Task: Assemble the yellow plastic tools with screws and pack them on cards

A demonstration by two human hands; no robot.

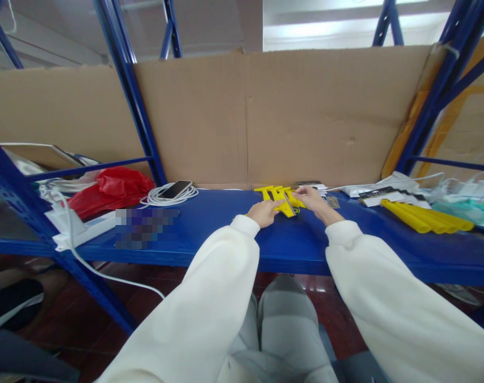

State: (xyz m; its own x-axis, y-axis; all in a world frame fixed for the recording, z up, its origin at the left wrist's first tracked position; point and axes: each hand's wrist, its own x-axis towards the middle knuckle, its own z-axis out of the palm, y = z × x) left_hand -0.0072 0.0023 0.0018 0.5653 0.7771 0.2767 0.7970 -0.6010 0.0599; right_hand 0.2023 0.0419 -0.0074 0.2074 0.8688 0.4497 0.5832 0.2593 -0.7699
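Observation:
Several yellow plastic pieces with flat T-shaped ends [270,191] lie close together on the blue shelf, near its back. My left hand [263,213] reaches in from the left, its fingers closed on the near yellow piece [286,209]. From the right, my right hand [311,198] has its fingertips closed on a yellow piece [297,200] in the same cluster. The fingers partly cover the pieces, and their exact kind is too small to make out.
On the right lie yellow tubes [423,218], black-and-white packets [379,196] and a green plastic bag [463,210]. To the left are a phone [176,189] on a coiled white cable [152,200], a red bag [112,189] and a white power strip [92,229]. Cardboard [305,117] stands behind the shelf [213,229].

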